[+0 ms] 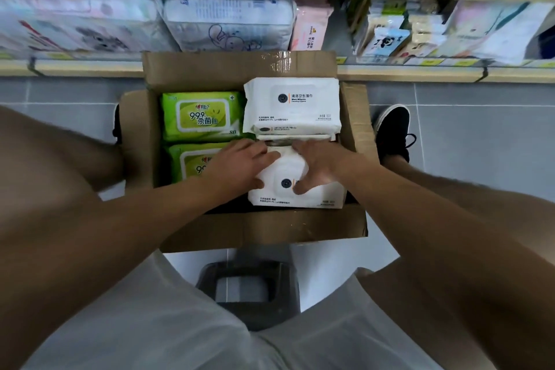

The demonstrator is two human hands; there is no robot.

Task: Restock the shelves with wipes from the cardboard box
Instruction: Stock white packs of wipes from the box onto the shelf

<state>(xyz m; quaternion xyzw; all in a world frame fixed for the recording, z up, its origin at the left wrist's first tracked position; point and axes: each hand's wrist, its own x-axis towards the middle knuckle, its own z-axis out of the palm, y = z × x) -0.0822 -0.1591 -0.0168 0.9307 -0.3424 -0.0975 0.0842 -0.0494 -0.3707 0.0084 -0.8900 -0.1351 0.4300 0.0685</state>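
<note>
I found my left hand (240, 163) and right hand (319, 166) spread open, palms on the near white wipes pack (297, 198) in the cardboard box (258, 231), neither closed; I judged gripping both ends best.

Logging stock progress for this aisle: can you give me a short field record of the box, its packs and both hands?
box: open cardboard box on the floor by the lowest shelf
green packs: two, on the box's left
white packs: far one, near one
left hand: on the near white pack
right hand: same pack
grip: both hands on it, lift not visible
</note>
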